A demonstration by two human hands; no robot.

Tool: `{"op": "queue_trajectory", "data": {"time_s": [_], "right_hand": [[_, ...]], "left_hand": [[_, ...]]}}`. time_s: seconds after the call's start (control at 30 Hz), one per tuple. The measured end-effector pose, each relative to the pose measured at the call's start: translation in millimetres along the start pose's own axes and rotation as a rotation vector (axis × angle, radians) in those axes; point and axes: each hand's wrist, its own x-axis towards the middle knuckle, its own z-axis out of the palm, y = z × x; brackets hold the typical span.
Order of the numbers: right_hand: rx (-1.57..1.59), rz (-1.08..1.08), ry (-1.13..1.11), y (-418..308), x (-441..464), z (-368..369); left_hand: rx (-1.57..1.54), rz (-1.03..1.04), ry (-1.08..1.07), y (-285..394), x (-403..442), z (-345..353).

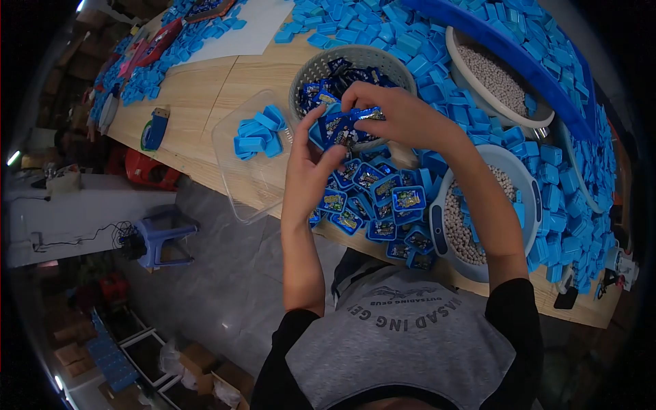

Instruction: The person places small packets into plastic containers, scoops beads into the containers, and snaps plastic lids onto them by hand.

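Observation:
Over the front of a grey woven basket (404,63) filled with dark blue foil packets, my two hands meet. My left hand (309,162) curls its thumb and fingers around a small blue plastic box (316,134), which is partly hidden. With bent fingers, my right hand (393,117) pinches a shiny dark blue packet (342,130) against that box. Whether the packet sits inside the box I cannot tell. Just below my hands, several blue boxes with packets (408,199) lie piled at the table's near edge.
A clear plastic tray (236,195) with several blue boxes (260,133) stands left of the basket. Right are a light blue basin (534,222) and a white basin (454,51), both with pale beads. Loose blue boxes cover much of the wooden table (198,89). A green tape roll (147,135) sits left.

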Motion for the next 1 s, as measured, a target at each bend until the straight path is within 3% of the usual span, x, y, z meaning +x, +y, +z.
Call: {"op": "queue_trajectory", "data": {"time_s": [0.17, 0.3, 0.4, 0.57, 0.67, 0.77, 0.87, 1.0], "right_hand": [[-0.171, -0.098, -0.029, -5, 2, -8], [-0.395, -0.115, -0.011, -11, 0, -11], [-0.140, -0.190, 0.098, -7, 2, 2], [-0.209, -0.131, 0.095, -15, -4, 15], [-0.136, -0.103, 0.071, -17, -6, 14], [-0.184, -0.153, 0.112, -10, -7, 16], [-0.159, -0.119, 0.075, -7, -7, 13], [0.056, -0.070, 0.010, -6, -7, 6]], "left_hand": [[0.241, 0.030, -0.036, -3, -4, 8], [0.133, -0.048, 0.002, -1, -5, 13], [0.046, -0.017, 0.069, -5, -4, 16], [0.011, -0.089, 0.253, -9, -2, 12], [-0.003, -0.161, 0.260, -16, -1, 4], [-0.129, -0.069, 0.054, -15, -9, 8], [-0.026, -0.048, 0.095, -7, -13, 21], [-0.177, -0.181, 0.129, -16, -11, 5]]}}
